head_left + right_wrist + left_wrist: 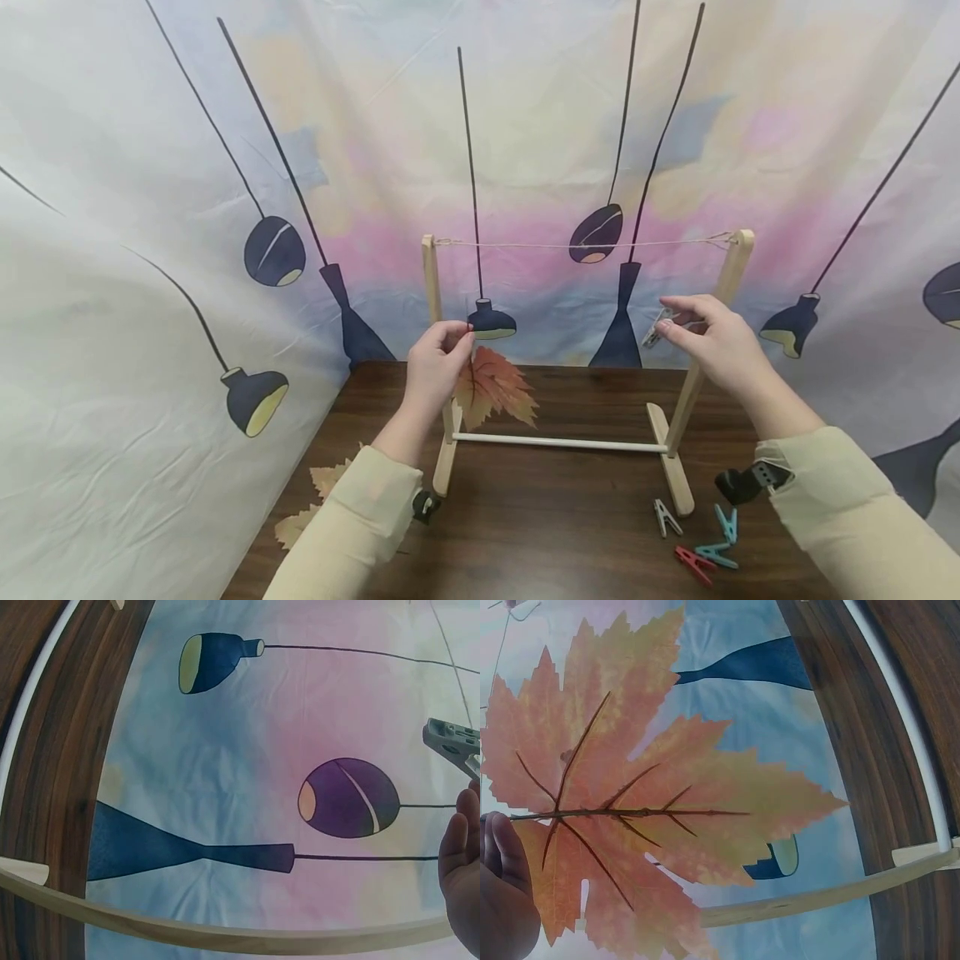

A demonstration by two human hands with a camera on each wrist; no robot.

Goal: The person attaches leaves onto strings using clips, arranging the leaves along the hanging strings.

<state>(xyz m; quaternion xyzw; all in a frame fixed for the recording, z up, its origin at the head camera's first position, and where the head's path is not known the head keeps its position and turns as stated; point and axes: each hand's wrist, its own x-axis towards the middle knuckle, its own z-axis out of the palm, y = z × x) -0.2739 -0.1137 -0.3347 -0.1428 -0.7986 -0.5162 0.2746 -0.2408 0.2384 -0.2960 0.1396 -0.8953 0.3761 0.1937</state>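
Note:
My left hand [437, 364] pinches the stem of an orange-red maple leaf [492, 388] between thumb and fingers. The leaf hangs below the fingertips, by the left post of a wooden stand [432, 279]. Its dark veins spread across the left wrist view. On the other side, my right hand [717, 340] holds a grey clothespin [657, 327] in front of the right post; one end of that clothespin also shows at the right edge of the right wrist view. Above both hands, a thin string [532, 245] runs between the tops of the two posts.
On the dark wooden table [570, 500], a grey clothespin [666, 518], a red clothespin [695, 565] and two blue clothespins [726, 525] lie front right. Pale yellow leaves [296, 525] lie beside the left sleeve. A white rod [558, 442] joins the stand's feet. Behind hangs a lamp-patterned cloth [540, 125].

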